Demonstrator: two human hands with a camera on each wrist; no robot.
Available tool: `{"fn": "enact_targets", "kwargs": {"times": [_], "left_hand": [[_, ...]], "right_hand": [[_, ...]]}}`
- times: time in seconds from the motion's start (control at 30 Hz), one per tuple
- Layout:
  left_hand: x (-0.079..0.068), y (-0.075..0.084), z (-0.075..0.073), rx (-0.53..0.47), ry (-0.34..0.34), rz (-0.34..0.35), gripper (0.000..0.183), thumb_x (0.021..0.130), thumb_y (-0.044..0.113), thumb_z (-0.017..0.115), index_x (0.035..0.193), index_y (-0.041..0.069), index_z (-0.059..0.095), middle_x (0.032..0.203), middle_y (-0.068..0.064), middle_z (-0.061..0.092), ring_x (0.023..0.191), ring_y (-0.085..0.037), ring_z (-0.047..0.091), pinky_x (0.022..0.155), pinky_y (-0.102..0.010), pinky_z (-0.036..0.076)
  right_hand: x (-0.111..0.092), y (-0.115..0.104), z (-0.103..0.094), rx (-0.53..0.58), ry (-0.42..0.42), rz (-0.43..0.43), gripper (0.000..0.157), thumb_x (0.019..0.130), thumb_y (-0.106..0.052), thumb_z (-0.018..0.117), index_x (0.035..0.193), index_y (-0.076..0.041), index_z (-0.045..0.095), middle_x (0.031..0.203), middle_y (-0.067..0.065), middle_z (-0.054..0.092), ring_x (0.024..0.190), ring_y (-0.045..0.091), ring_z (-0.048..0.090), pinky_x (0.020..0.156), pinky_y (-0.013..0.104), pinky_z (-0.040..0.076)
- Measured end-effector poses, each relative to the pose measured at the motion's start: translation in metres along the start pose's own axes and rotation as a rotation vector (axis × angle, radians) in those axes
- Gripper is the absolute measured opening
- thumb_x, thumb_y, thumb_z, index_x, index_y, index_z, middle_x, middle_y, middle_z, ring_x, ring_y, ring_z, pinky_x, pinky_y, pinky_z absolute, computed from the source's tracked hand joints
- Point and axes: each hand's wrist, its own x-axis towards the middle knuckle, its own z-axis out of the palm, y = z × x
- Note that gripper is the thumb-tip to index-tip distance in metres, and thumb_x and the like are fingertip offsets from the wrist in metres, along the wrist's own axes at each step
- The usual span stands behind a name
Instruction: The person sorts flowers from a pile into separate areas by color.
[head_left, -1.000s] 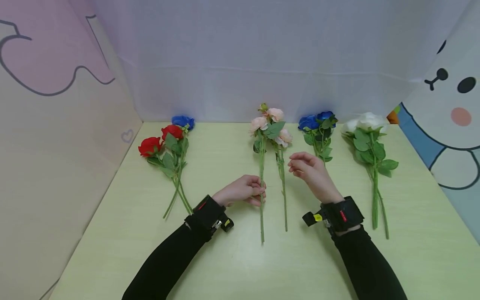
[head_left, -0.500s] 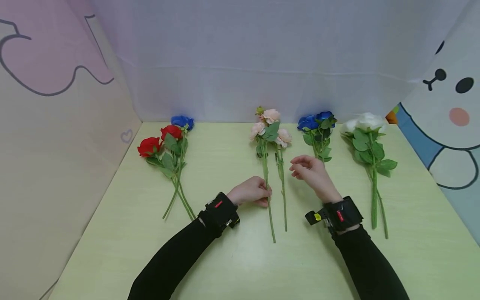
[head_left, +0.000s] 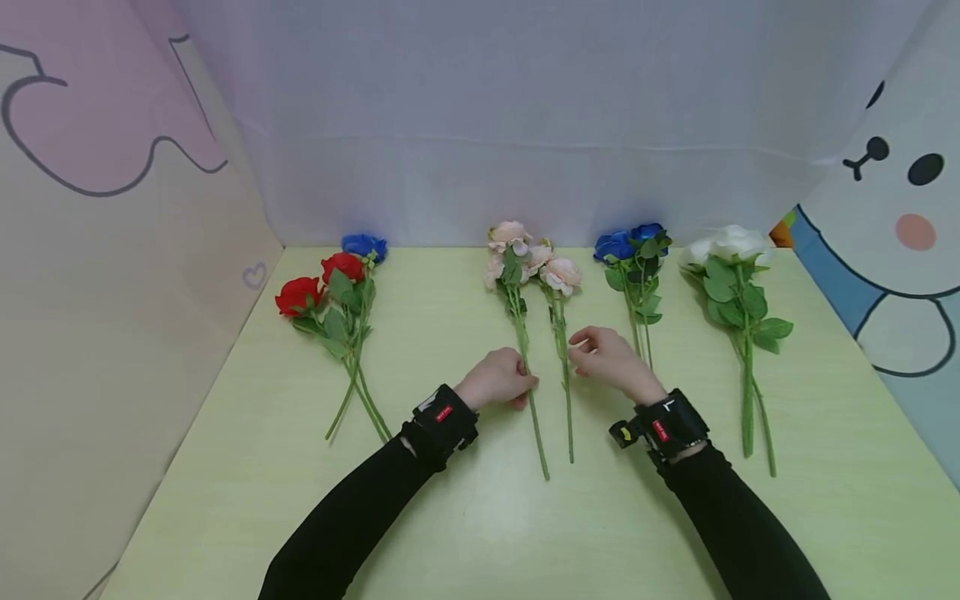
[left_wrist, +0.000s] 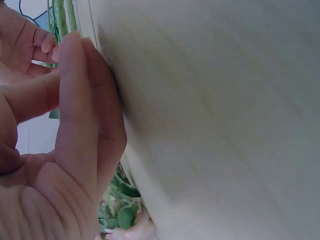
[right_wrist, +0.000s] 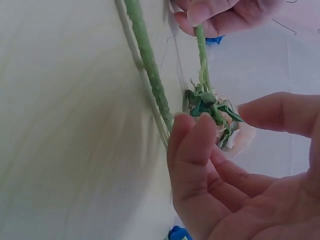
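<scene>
In the head view my left hand (head_left: 498, 380) pinches the green stem of an artificial pink flower (head_left: 510, 235), whose head leans left. A second pink flower (head_left: 561, 277) lies just right of it, their blooms overlapping. Close beside that second stem is my right hand (head_left: 609, 362), fingers loosely bent. From the right wrist, the stem (right_wrist: 146, 55) runs by the right fingertips (right_wrist: 192, 131), and the thumb (right_wrist: 280, 114) stays apart. The left wrist view shows the left fingers (left_wrist: 75, 105) near the table, largely hiding the pinched stem.
Two red roses (head_left: 298, 296) and a blue rose (head_left: 365, 245) lie crossed at the left. Blue roses (head_left: 615, 245) lie right of centre, their stems partly behind my right hand. White roses (head_left: 729, 243) lie farther right on the pale table (head_left: 450, 550). A curtain (head_left: 525, 100) hangs behind.
My left hand has shifted right with the pinched flower, then turned it so the head swings left and the stem end right. My right hand has moved slightly left, closer to the second stem.
</scene>
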Motion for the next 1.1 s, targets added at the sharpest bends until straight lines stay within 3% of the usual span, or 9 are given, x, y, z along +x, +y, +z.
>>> {"fn": "enact_targets", "kwargs": {"times": [0.2,0.5,0.83,1.0,1.1], "left_hand": [[-0.003,-0.003,0.001,-0.052,0.044,0.033,0.021,0.099,0.019,0.065,0.083,0.006,0.064,0.063,-0.004,0.067,0.058,-0.013,0.066,0.057,-0.020,0.043],[-0.006,0.013,0.003,0.074,0.152,0.172,0.020,0.098,0.021,0.066,0.083,0.008,0.063,0.066,-0.003,0.067,0.054,-0.011,0.063,0.053,-0.019,0.041],[0.014,0.015,0.012,0.124,0.081,0.079,0.039,0.098,0.025,0.067,0.062,0.010,0.063,0.060,-0.006,0.070,0.049,-0.011,0.056,0.049,-0.020,0.030],[0.014,0.016,0.011,0.116,0.071,0.098,0.034,0.100,0.022,0.064,0.068,0.010,0.062,0.059,-0.005,0.069,0.051,-0.011,0.057,0.051,-0.021,0.033],[0.012,0.016,0.010,0.060,0.076,0.110,0.028,0.100,0.020,0.064,0.075,0.008,0.062,0.061,-0.003,0.067,0.055,-0.011,0.061,0.052,-0.020,0.035]], "right_hand": [[0.000,-0.001,0.002,-0.014,-0.014,0.022,0.043,0.099,-0.020,0.055,0.131,0.008,0.055,0.104,0.020,0.069,0.081,0.023,0.070,0.069,0.027,0.050],[0.000,-0.001,-0.001,-0.038,-0.009,0.024,0.045,0.100,-0.022,0.055,0.132,0.008,0.055,0.105,0.021,0.069,0.081,0.023,0.070,0.068,0.027,0.049],[0.001,0.000,-0.001,-0.030,-0.023,0.023,0.045,0.099,-0.021,0.055,0.132,0.009,0.055,0.104,0.021,0.070,0.079,0.022,0.070,0.068,0.027,0.049],[0.002,0.000,0.000,-0.031,-0.024,0.022,0.045,0.098,-0.021,0.054,0.132,0.009,0.055,0.104,0.021,0.070,0.079,0.022,0.071,0.068,0.026,0.049],[0.002,0.000,0.001,-0.031,-0.030,0.026,0.046,0.097,-0.021,0.054,0.132,0.009,0.055,0.103,0.020,0.070,0.079,0.021,0.071,0.068,0.026,0.049]]}}
